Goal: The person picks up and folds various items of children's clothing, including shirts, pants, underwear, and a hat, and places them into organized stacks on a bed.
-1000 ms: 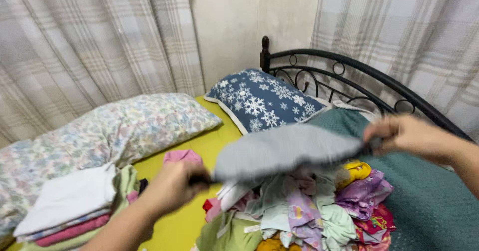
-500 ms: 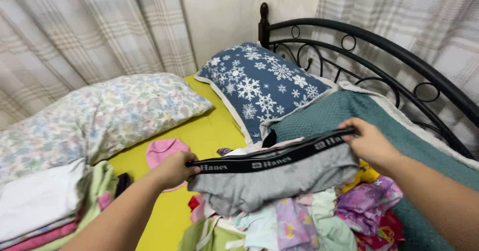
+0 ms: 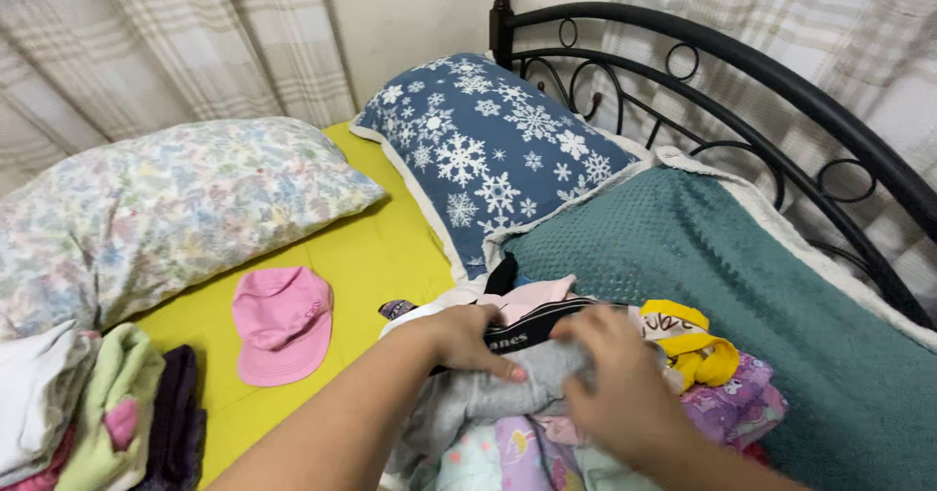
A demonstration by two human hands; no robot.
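Grey briefs (image 3: 498,379) lie atop the clothes pile (image 3: 586,432), soft, light, limp; we judge the black waistband (image 3: 532,330) the firmest hold. Our left hand (image 3: 468,340) presses fingers flat on the band; our right hand (image 3: 610,379) curls over the fabric, grip unclear. Pink cap (image 3: 283,320) lies apart on the yellow sheet (image 3: 381,257).

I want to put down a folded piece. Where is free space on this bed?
Free: the yellow sheet between the floral pillow, pink cap and clothes heap; also the teal blanket right of the heap. Crowded: the heap under both hands, and the folded stack at left.
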